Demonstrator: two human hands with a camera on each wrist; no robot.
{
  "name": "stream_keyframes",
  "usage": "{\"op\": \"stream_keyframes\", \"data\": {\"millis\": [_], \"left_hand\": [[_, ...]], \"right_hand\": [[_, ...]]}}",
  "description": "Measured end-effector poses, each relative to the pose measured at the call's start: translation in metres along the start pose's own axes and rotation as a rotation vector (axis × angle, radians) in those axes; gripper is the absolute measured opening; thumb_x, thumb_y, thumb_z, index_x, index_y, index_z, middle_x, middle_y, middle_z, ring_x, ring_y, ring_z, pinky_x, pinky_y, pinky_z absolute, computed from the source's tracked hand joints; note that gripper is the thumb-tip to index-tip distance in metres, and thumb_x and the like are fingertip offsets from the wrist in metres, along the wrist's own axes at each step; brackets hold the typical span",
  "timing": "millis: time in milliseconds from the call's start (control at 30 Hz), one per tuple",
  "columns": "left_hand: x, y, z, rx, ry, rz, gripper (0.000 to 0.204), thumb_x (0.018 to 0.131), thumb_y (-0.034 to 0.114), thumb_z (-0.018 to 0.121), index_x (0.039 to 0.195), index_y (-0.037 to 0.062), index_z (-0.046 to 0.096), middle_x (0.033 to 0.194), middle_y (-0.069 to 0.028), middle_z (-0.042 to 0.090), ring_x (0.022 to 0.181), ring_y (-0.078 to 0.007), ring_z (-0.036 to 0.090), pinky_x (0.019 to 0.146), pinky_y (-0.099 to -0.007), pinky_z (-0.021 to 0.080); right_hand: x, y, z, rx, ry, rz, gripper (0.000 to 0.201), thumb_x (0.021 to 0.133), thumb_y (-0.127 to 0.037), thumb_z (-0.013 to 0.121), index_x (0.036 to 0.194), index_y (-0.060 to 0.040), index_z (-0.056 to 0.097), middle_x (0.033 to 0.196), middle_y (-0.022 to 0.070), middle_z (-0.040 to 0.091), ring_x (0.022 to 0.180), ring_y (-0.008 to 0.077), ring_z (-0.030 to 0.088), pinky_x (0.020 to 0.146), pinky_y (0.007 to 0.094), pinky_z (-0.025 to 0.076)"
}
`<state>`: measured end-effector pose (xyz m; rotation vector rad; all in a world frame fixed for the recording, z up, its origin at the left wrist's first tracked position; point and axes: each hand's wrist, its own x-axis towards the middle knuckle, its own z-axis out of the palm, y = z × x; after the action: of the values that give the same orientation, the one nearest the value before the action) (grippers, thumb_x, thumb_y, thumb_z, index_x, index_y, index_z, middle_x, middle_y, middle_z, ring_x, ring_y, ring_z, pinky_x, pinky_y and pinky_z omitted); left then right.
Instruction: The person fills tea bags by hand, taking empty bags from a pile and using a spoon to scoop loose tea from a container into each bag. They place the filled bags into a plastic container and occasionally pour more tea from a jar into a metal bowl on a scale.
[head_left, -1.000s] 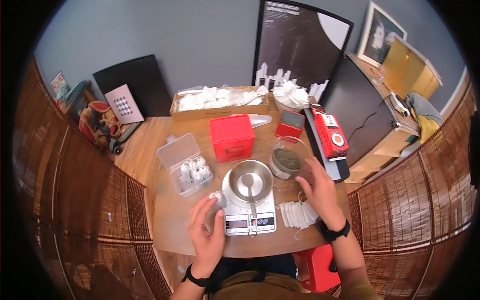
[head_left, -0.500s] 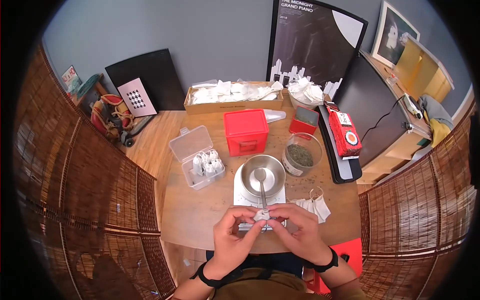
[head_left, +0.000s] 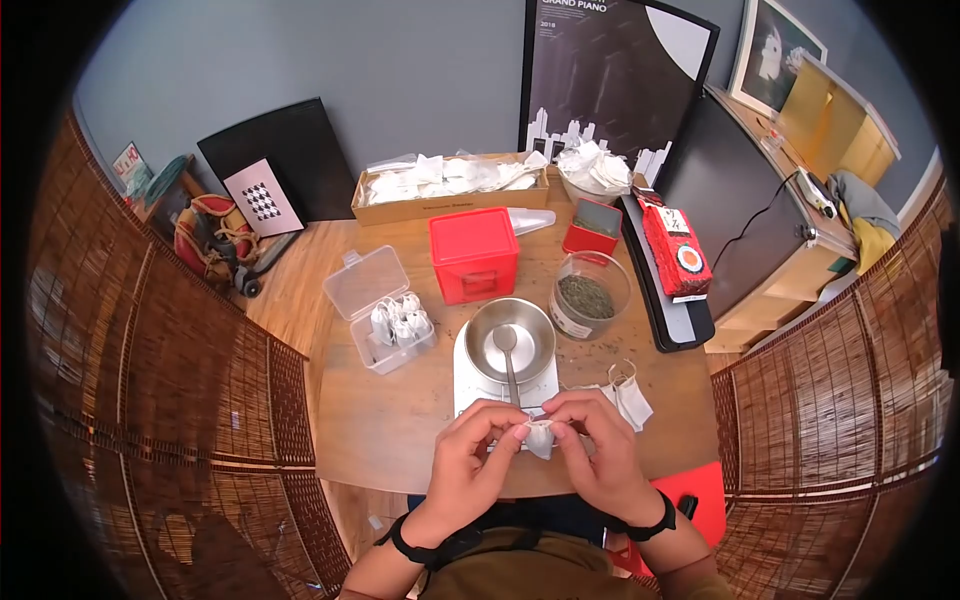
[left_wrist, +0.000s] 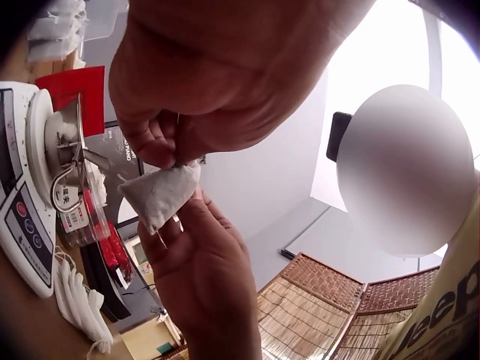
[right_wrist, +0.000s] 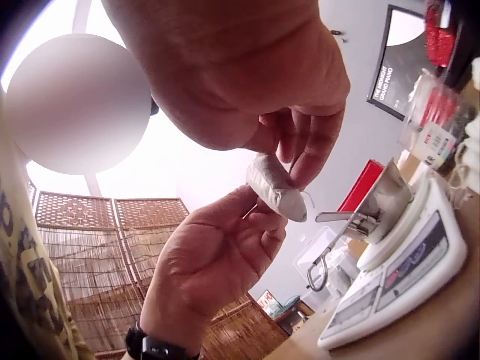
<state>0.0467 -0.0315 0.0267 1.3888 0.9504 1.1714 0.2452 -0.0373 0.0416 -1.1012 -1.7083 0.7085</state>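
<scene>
A small filled white drawstring tea bag (head_left: 540, 441) hangs from the fingertips of both hands over the front of the kitchen scale (head_left: 466, 384). My left hand (head_left: 468, 458) pinches its gathered top from the left, and my right hand (head_left: 604, 462) pinches it from the right. In the left wrist view the bag (left_wrist: 160, 196) bulges between the two hands. Thin string shows beside the bag (right_wrist: 274, 189) in the right wrist view. Just beyond the hands, a metal bowl (head_left: 545, 350) with a spoon (head_left: 506, 342) in it sits on the scale.
Flat white bags (head_left: 632, 402) lie right of the scale. A clear tub of dried leaves (head_left: 585, 297), a red box (head_left: 474, 255) and an open clear case of filled bags (head_left: 400, 322) stand around the bowl. A carton of white bags (head_left: 450, 205) lies behind.
My right hand came down from beside the clear tub, and my left hand moved right with the bag. Both hands met at its top, and the bag now hangs lower below the fingertips.
</scene>
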Motion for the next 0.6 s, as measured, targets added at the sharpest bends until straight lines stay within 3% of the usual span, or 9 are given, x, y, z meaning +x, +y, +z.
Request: {"op": "stream_keyframes", "data": {"millis": [167,233,333,433,600], "left_hand": [[-0.002,-0.005,0.006,-0.147,0.04,-0.032,0.01,0.107,-0.001,0.069,0.116,-0.0039,0.072,0.117,-0.0093,0.072,0.092,-0.008,0.067,0.077,-0.0235,0.054],[-0.003,-0.003,0.008,-0.129,0.116,-0.013,0.011,0.108,-0.001,0.068,0.117,-0.0044,0.072,0.117,-0.0094,0.072,0.093,-0.0077,0.067,0.077,-0.0235,0.055],[-0.003,-0.004,0.007,-0.007,0.103,0.047,0.011,0.108,-0.002,0.066,0.118,-0.0035,0.069,0.116,-0.0091,0.07,0.09,-0.01,0.066,0.077,-0.0245,0.055],[-0.003,-0.003,0.009,0.082,0.061,0.136,0.012,0.106,-0.004,0.068,0.118,-0.005,0.069,0.119,-0.0104,0.068,0.093,-0.0105,0.067,0.079,-0.0245,0.056],[-0.001,-0.004,0.007,0.123,0.009,0.149,0.012,0.103,-0.006,0.072,0.115,-0.0063,0.069,0.122,-0.0106,0.065,0.096,-0.0107,0.067,0.08,-0.0249,0.056]], "right_hand": [[-0.01,0.008,0.007,0.131,0.042,0.085,0.015,0.1,0.006,0.071,0.114,0.0024,0.068,0.116,0.0163,0.071,0.102,0.0291,0.074,0.082,0.035,0.059],[-0.012,0.003,0.011,0.241,0.164,0.122,0.019,0.098,0.005,0.074,0.117,0.0025,0.07,0.118,0.0163,0.072,0.104,0.0288,0.074,0.085,0.0353,0.06],[-0.011,0.0,0.004,0.061,0.075,-0.014,0.021,0.097,0.004,0.076,0.117,0.0026,0.072,0.12,0.0165,0.072,0.105,0.0295,0.074,0.089,0.0368,0.061],[-0.011,-0.004,0.007,0.122,0.087,0.061,0.019,0.096,0.005,0.078,0.113,0.0027,0.072,0.12,0.0173,0.073,0.106,0.0304,0.075,0.09,0.0374,0.061],[-0.014,0.005,0.006,0.055,0.086,0.004,0.017,0.096,0.005,0.076,0.112,0.0031,0.071,0.12,0.0176,0.074,0.106,0.03,0.075,0.09,0.0373,0.061]]}}
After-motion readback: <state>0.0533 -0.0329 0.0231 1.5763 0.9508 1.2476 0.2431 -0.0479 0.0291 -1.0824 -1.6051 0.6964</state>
